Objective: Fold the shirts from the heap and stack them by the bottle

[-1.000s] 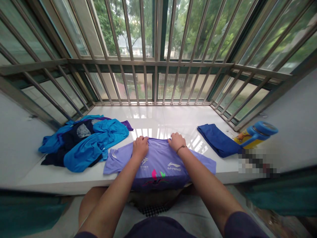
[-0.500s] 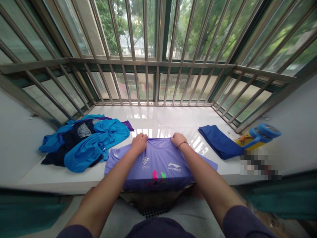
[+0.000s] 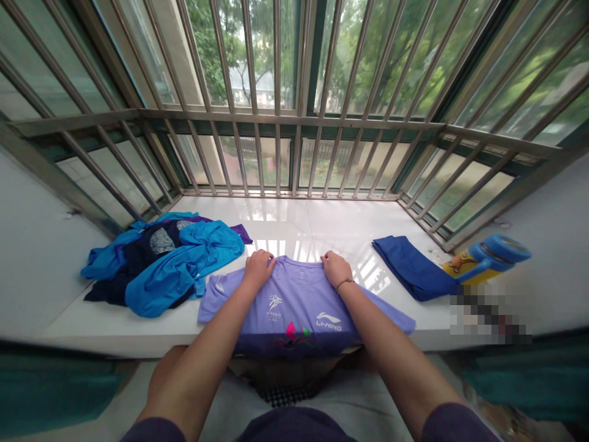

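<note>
A light purple T-shirt (image 3: 299, 307) with printed logos lies face up on the white window sill (image 3: 294, 224), its lower part hanging over the front edge. My left hand (image 3: 258, 269) is closed on the shirt's left shoulder, close to the collar. My right hand (image 3: 337, 268), with a thin bracelet at the wrist, is closed on the right shoulder. Both hands rest on the sill and pinch the cloth.
A heap of bright blue and dark clothes (image 3: 161, 261) lies on the sill's left. A folded dark blue garment (image 3: 411, 267) lies at the right, beside a blue-and-yellow bottle (image 3: 488, 258). Metal window bars (image 3: 294, 116) enclose the sill's back and sides.
Both hands have slid the shirt a little farther onto the sill, away from me. The grip on the shoulders is unchanged.
</note>
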`<state>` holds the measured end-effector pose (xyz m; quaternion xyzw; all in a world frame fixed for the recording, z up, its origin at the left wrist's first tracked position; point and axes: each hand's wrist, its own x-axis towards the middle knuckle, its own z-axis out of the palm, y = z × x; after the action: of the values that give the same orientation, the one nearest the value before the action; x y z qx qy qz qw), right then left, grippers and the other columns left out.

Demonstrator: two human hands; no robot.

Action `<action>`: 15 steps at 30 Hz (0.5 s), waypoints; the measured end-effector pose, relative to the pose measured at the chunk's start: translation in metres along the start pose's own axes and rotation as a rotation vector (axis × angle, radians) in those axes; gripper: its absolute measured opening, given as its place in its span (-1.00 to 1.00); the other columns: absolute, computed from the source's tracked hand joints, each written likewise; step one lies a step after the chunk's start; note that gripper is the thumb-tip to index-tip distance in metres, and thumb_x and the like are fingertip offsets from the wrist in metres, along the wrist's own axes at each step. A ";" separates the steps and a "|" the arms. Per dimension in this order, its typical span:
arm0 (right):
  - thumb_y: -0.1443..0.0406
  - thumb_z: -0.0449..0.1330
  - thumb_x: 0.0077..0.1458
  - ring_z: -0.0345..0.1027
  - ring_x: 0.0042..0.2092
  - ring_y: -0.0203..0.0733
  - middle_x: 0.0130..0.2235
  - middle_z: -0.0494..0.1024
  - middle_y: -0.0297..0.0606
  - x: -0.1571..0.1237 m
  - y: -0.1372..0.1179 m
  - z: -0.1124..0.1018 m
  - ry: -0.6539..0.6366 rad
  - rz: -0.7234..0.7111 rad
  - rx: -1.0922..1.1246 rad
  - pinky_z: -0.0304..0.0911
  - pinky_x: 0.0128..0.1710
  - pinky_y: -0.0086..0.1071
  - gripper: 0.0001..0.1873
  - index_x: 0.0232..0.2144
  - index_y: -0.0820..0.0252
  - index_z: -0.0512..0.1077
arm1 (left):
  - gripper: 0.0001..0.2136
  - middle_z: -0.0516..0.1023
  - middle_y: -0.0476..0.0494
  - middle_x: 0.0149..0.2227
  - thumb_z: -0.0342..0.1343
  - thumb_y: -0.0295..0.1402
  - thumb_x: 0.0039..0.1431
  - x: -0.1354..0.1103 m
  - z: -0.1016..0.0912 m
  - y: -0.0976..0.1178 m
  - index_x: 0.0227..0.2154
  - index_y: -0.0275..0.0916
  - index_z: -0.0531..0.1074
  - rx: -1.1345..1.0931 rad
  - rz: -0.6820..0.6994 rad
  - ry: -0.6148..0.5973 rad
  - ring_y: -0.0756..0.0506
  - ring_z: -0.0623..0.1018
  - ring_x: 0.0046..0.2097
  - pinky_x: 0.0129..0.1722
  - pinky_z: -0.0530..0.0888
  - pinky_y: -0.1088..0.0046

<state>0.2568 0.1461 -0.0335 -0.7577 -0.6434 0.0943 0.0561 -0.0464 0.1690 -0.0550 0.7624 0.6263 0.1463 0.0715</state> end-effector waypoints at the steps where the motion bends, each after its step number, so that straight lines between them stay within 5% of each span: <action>1: 0.06 -0.04 0.57 0.55 0.08 -0.02 0.02 0.68 -0.04 -0.002 0.002 0.001 0.008 -0.006 -0.008 0.28 -0.02 -0.29 -0.60 0.05 0.12 0.51 | -0.77 0.60 -0.26 0.06 0.08 -0.19 0.51 0.001 0.000 -0.002 -0.04 -0.14 0.59 -0.004 0.010 -0.012 -0.25 0.53 0.14 0.10 0.41 0.23; 10: 0.07 -0.08 0.58 0.54 -0.01 -0.04 -0.07 0.70 -0.05 0.000 0.013 0.008 0.052 -0.010 0.017 0.22 -0.07 -0.32 -0.55 0.00 0.12 0.54 | -0.72 0.68 -0.16 -0.09 0.05 -0.17 0.49 0.012 -0.007 -0.017 -0.17 -0.15 0.63 -0.175 -0.059 -0.068 -0.17 0.61 -0.03 0.00 0.49 0.34; 15: 0.14 -0.11 0.59 0.53 -0.03 -0.11 -0.06 0.69 -0.14 0.001 0.025 0.005 0.047 -0.151 0.115 0.24 -0.07 -0.38 -0.58 0.04 0.14 0.52 | -0.75 0.69 -0.13 -0.15 0.09 -0.19 0.45 0.023 -0.011 -0.019 -0.21 -0.16 0.64 -0.167 -0.055 -0.124 -0.14 0.63 -0.10 -0.10 0.50 0.39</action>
<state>0.2804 0.1425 -0.0433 -0.7046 -0.6906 0.1090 0.1214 -0.0640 0.1948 -0.0468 0.7438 0.6271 0.1486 0.1773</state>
